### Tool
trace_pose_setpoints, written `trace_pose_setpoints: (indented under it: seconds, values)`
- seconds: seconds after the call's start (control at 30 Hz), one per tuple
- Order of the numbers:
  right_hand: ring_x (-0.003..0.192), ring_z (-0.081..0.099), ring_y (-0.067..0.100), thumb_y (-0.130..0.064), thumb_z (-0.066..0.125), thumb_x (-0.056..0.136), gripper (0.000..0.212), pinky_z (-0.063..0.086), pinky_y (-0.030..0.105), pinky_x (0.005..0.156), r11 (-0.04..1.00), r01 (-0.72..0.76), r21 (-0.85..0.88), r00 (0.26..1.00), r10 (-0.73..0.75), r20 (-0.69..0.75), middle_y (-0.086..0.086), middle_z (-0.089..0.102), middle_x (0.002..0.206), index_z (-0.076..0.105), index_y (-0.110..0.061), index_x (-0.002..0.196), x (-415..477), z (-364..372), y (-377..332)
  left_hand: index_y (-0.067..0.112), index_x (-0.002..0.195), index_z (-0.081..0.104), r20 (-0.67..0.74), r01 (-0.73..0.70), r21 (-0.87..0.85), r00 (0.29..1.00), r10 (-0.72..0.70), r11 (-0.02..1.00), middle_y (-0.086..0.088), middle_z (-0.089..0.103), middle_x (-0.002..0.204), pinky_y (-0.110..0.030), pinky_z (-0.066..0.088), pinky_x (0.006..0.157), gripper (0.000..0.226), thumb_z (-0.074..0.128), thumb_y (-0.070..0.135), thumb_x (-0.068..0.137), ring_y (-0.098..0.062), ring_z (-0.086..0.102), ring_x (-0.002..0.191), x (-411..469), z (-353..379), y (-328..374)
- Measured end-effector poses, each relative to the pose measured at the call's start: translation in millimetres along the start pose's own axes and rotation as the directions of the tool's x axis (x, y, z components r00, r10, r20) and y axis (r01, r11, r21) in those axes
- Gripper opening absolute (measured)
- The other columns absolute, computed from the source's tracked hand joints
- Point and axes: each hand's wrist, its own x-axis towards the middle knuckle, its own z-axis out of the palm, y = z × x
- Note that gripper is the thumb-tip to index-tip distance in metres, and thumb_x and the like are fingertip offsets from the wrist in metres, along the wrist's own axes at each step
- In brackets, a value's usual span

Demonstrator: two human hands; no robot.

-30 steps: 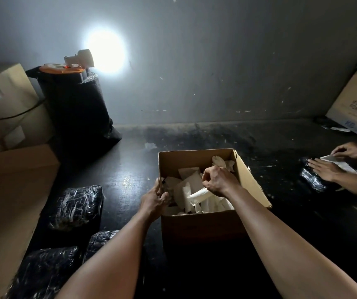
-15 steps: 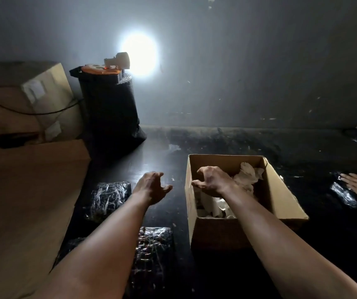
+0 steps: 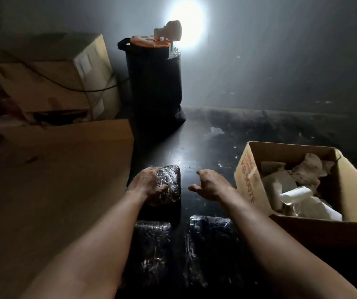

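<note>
A dark packet wrapped in clear film point(image 3: 170, 182) lies on the black floor ahead of me. My left hand point(image 3: 146, 183) lies on its left side, fingers curled over its top and thumb against the wrap. My right hand point(image 3: 211, 185) hovers just right of the packet with loosely spread fingers, holding nothing. An open cardboard box point(image 3: 248, 180) holding crumpled paper and white wrapped pieces point(image 3: 296, 194) stands to the right.
Two more wrapped dark packets point(image 3: 151, 244) point(image 3: 211, 240) lie near me, between my forearms. A flat cardboard sheet point(image 3: 54, 180) covers the floor on the left, with stacked cartons point(image 3: 65, 78) behind. A black bag point(image 3: 154, 89) topped by an orange disc and lamp stands at the wall.
My view swung left. My left hand reached forward and settled on the wrapped packet. My right hand left the box and came over beside the packet.
</note>
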Motion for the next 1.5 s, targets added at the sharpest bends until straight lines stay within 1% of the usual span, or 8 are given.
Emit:
trace_pose_setpoints:
  seconds: [0.3,0.47,0.6,0.73,0.87,1.13,1.3,1.5]
  values:
    - [0.139,0.042,0.029,-0.048,0.069,0.089,0.078,0.036,0.042,0.114,0.984,-0.049,0.171,0.989,0.024,0.144,0.013,0.045,0.150,0.035,-0.011,0.148,34.9,54.6,-36.0,0.009,0.137,0.051,0.096,0.046,-0.103,0.995,-0.036,0.994,-0.011,0.059,0.130,-0.035,0.047,0.099,0.082,0.077,0.054,0.073,-0.026,0.056,0.118,17.2,46.3,-81.0]
    - [0.138,0.043,0.030,-0.051,0.080,0.076,0.102,0.036,0.039,0.114,0.950,-0.112,0.291,0.971,0.043,0.234,0.013,0.042,0.151,0.026,-0.007,0.151,58.3,70.6,-37.2,0.010,0.155,0.015,0.184,0.151,-0.199,0.976,-0.115,0.968,-0.011,0.040,0.150,-0.035,0.037,0.111,0.124,0.078,0.065,0.064,-0.026,0.041,0.136,31.8,69.3,-99.9]
    - [0.147,0.031,0.028,-0.071,0.081,0.054,0.148,0.031,0.039,0.119,0.925,-0.164,0.342,0.952,0.057,0.301,0.010,0.028,0.161,-0.004,-0.010,0.158,77.6,89.2,-34.7,0.014,0.156,-0.002,0.265,0.203,-0.297,0.956,-0.123,0.933,-0.009,0.025,0.159,-0.034,0.028,0.116,0.144,0.082,0.069,0.053,-0.024,0.028,0.145,39.5,76.6,-104.9]
    - [0.151,0.022,0.028,-0.059,0.087,0.060,0.154,0.026,0.043,0.122,0.896,-0.190,0.401,0.938,0.046,0.342,0.012,0.014,0.166,-0.027,-0.013,0.152,87.8,106.4,-34.1,0.021,0.153,-0.017,0.326,0.239,-0.374,0.938,-0.114,0.896,-0.009,0.019,0.162,-0.039,0.026,0.119,0.158,0.086,0.068,0.043,-0.025,0.021,0.148,44.4,88.8,-107.5]
    - [0.146,0.034,0.027,-0.044,0.092,0.062,0.150,0.031,0.039,0.119,0.849,-0.243,0.470,0.941,0.089,0.327,0.010,0.027,0.163,-0.024,-0.021,0.154,87.1,111.4,-38.1,0.031,0.149,-0.025,0.321,0.267,-0.421,0.938,-0.133,0.867,-0.013,0.023,0.160,-0.047,0.030,0.116,0.160,0.089,0.064,0.041,-0.029,0.021,0.147,42.8,96.7,-108.7]
    - [0.142,0.040,0.025,-0.038,0.094,0.061,0.146,0.035,0.029,0.113,0.836,-0.238,0.494,0.951,0.097,0.294,0.010,0.035,0.159,-0.014,-0.021,0.157,74.6,101.2,-49.2,0.029,0.154,-0.013,0.283,0.274,-0.494,0.948,-0.145,0.825,-0.012,0.031,0.157,-0.041,0.035,0.114,0.156,0.094,0.052,0.043,-0.027,0.033,0.143,26.1,82.4,-108.7]
    - [0.139,0.044,0.022,-0.032,0.095,0.061,0.144,0.033,0.017,0.103,0.824,-0.218,0.523,0.964,0.099,0.247,0.009,0.042,0.155,-0.010,-0.020,0.158,40.9,84.0,-67.4,0.032,0.154,-0.006,0.228,0.230,-0.501,0.965,-0.129,0.834,-0.008,0.042,0.152,-0.039,0.044,0.107,0.159,0.093,0.060,0.033,-0.024,0.046,0.134,-5.3,53.2,-110.2]
    - [0.135,0.048,0.021,-0.030,0.094,0.063,0.139,0.033,0.015,0.098,0.835,-0.159,0.526,0.980,0.067,0.188,0.008,0.047,0.151,-0.006,-0.016,0.158,-14.3,74.5,-95.2,0.030,0.155,-0.004,0.174,0.161,-0.547,0.982,-0.076,0.821,-0.006,0.043,0.150,-0.038,0.045,0.108,0.167,0.091,0.065,0.023,-0.021,0.049,0.131,-57.4,34.4,-114.7]
